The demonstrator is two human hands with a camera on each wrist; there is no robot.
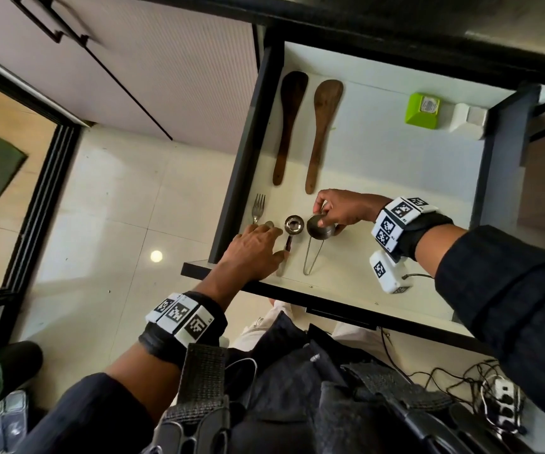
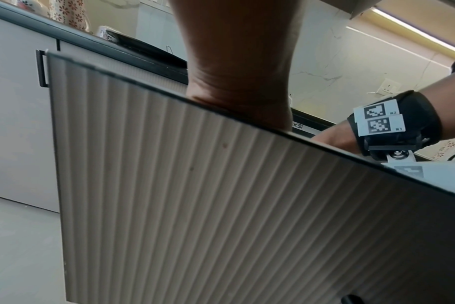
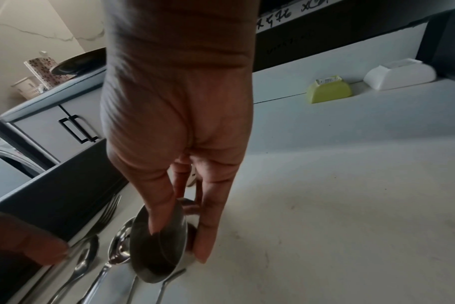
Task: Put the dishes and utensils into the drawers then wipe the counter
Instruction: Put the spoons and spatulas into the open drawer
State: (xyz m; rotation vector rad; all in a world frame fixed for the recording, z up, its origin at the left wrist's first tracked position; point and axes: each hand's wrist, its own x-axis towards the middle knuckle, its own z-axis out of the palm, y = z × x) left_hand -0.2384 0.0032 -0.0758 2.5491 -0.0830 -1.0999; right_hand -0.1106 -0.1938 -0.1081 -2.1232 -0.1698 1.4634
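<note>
We have the small steel cup (image 1: 321, 225) low in the open drawer (image 1: 395, 178), near its front edge, tipped on its side with its wire handle trailing toward 6 o'clock. It looks light, rigid and slick, so the rim seems the better purchase. Our right hand (image 1: 343, 208) pinches that rim, thumb inside. At 9 o'clock lies a ladle (image 1: 294, 224), where our left hand (image 1: 251, 253) rests, fingers extended. At 12 o'clock lie 2 wooden spatulas (image 1: 307, 132).
</note>
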